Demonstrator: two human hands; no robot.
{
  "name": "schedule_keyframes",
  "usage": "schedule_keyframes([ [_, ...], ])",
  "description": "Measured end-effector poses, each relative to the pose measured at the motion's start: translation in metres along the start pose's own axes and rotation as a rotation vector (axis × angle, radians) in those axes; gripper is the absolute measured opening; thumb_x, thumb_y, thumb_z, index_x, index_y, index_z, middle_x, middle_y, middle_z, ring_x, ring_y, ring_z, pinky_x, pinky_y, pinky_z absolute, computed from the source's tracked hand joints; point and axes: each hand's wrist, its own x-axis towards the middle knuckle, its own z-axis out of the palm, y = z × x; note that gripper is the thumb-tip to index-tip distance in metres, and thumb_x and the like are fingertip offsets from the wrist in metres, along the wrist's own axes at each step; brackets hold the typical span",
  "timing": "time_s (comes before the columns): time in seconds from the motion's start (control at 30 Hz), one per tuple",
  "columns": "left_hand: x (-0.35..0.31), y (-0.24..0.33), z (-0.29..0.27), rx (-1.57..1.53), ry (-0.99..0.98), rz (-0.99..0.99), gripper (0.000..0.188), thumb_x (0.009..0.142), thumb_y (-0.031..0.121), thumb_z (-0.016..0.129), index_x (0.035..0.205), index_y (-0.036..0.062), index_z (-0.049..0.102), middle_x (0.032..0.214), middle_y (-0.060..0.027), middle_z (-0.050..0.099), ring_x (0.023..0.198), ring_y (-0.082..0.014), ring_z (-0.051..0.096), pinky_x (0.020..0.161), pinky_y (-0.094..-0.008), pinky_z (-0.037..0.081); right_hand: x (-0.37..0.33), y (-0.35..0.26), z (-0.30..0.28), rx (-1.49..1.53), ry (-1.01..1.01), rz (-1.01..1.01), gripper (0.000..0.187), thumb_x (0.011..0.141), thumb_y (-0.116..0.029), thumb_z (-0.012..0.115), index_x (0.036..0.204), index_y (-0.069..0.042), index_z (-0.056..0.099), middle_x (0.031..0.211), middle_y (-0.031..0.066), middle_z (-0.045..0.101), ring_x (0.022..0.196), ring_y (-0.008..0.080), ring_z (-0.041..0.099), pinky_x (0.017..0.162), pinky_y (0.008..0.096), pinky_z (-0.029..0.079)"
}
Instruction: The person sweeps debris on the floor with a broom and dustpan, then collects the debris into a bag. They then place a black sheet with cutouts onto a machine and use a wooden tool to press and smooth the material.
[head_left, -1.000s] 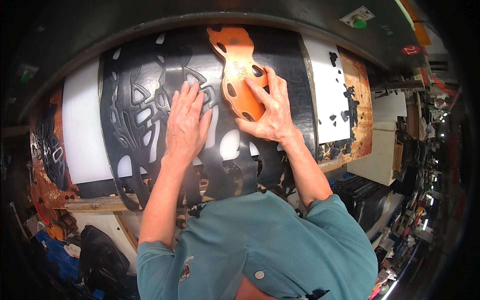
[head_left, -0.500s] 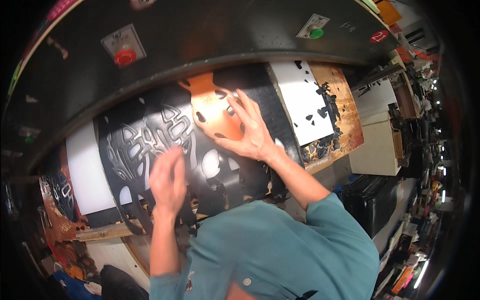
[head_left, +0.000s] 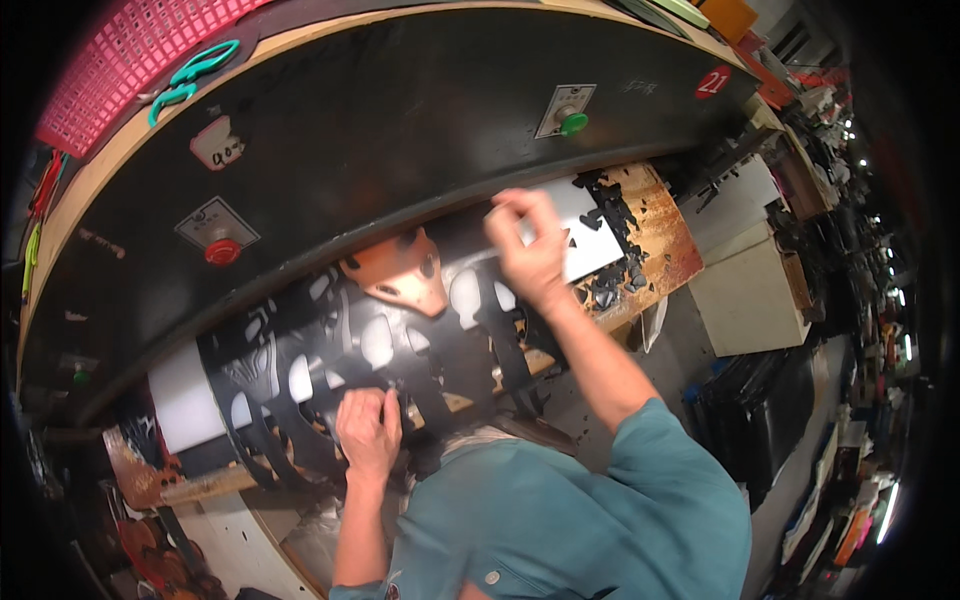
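A black sheet [head_left: 470, 330] with many cut-out holes and strips lies along the bench under the machine's front edge. On it rests an orange plate [head_left: 400, 278], flat and shaped with dark oval holes, its far part running up to the machine's edge. My left hand [head_left: 368, 430] is at the sheet's near edge with its fingers curled; what they grip is hidden. Raised to the right of the orange plate, my right hand [head_left: 530, 248] has bent fingers, slightly smeared by motion. It is apart from the plate, and nothing can be made out in it.
The dark machine front [head_left: 390, 110] has a red button [head_left: 222, 250] and a green button [head_left: 573, 122]. A white board [head_left: 590, 230] and black scraps [head_left: 615, 205] lie at the right. A pink basket [head_left: 130, 70] and green-handled scissors [head_left: 195, 75] sit on top.
My right hand has come off the orange plate and moved right. My left hand has drawn back toward me, its fingers curled. The plate appears turned, and my view has shifted.
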Motion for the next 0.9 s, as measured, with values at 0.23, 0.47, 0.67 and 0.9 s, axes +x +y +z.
schedule_keyframes([
  [0.23, 0.02, -0.004, 0.011, 0.068, 0.075, -0.043, 0.018, 0.094, 0.006, 0.073, 0.082, 0.0016, 0.062, 0.079, -0.0156, 0.063, 0.075, -0.0372, 0.063, 0.069, -0.0469, 0.05, 0.079, 0.021, -0.086, -0.066, 0.121, -0.126, 0.015, 0.1, -0.014, 0.072, 0.096, 0.0, 0.069, 0.083, 0.0052, 0.065, 0.074, 0.0117, 0.06, 0.068, 0.0278, 0.049],
  [0.47, 0.067, 0.045, 0.013, 0.061, 0.191, 0.085, 0.011, 0.09, 0.008, 0.078, 0.092, 0.0031, 0.069, 0.089, -0.0127, 0.07, 0.084, -0.0349, 0.066, 0.08, -0.0466, 0.052, -0.034, 0.024, -0.109, -0.146, -0.049, 0.21, 0.011, 0.097, -0.011, 0.072, 0.091, -0.001, 0.071, 0.076, 0.0088, 0.068, 0.067, 0.0183, 0.065, 0.065, 0.0345, 0.051],
  [0.67, 0.053, 0.081, 0.045, 0.125, 0.106, -0.06, 0.016, 0.093, 0.013, 0.076, 0.106, 0.0054, 0.072, 0.106, -0.011, 0.072, 0.106, -0.0326, 0.066, 0.097, -0.0467, 0.046, -0.061, 0.034, -0.102, -0.397, -0.206, -0.072, 0.01, 0.089, -0.011, 0.076, 0.092, -0.007, 0.068, 0.077, 0.0067, 0.058, 0.068, 0.0254, 0.059, 0.065, 0.0402, 0.048],
  [0.9, 0.054, 0.081, 0.049, 0.199, 0.128, -0.02, 0.008, 0.093, 0.011, 0.075, 0.099, 0.0067, 0.071, 0.094, -0.0083, 0.068, 0.093, -0.0298, 0.063, 0.086, -0.0443, 0.045, -0.06, 0.031, -0.105, -0.433, -0.217, -0.091, 0.009, 0.091, -0.01, 0.075, 0.094, -0.006, 0.068, 0.077, 0.0069, 0.057, 0.067, 0.0247, 0.058, 0.065, 0.0389, 0.049],
])
